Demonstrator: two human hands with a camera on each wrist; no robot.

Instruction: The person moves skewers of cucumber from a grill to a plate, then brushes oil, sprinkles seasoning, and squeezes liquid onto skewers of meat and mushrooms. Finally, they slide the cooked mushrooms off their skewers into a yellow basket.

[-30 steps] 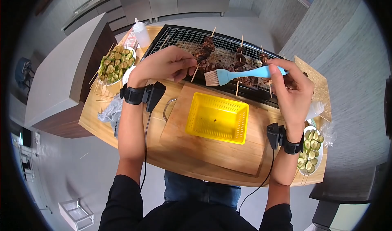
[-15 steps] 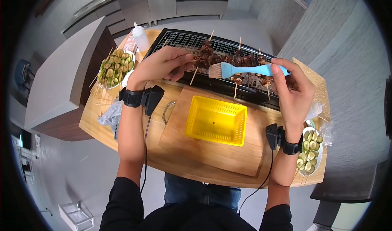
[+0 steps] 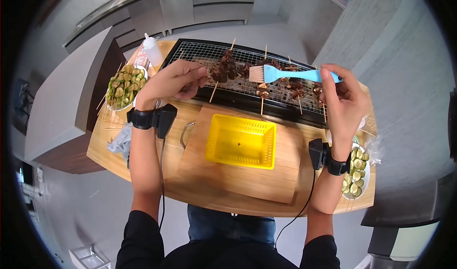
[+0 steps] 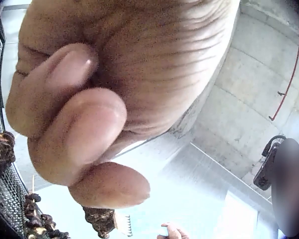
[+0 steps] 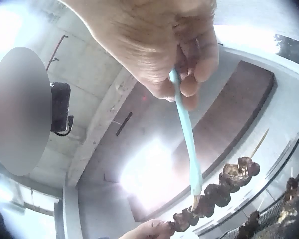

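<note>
Above the grill, the left hand (image 3: 183, 81) pinches one end of a skewer of dark meat (image 5: 218, 195); the skewer extends across toward the right hand, partly behind the brush in the head view. A light blue brush (image 3: 295, 74) is gripped near its handle end between the right hand's (image 3: 345, 95) thumb and fingers. The brush's pale bristles touch the held meat in the right wrist view. In the left wrist view, the fingers (image 4: 89, 129) are curled, with meat (image 4: 99, 221) and bristles (image 4: 123, 224) beyond them.
More meat skewers lie on the black grill (image 3: 228, 97). A yellow basket (image 3: 240, 162) stands on a wooden board (image 3: 228, 183). Plates of cucumber skewers (image 3: 124, 89) (image 3: 356, 174) flank the table, with a white bottle (image 3: 152, 50) at the back left.
The brush head has moved away from the body and rightward over the grill. The left hand keeps its pinch on the skewer. The head view has shifted, with the table now farther left in it.
</note>
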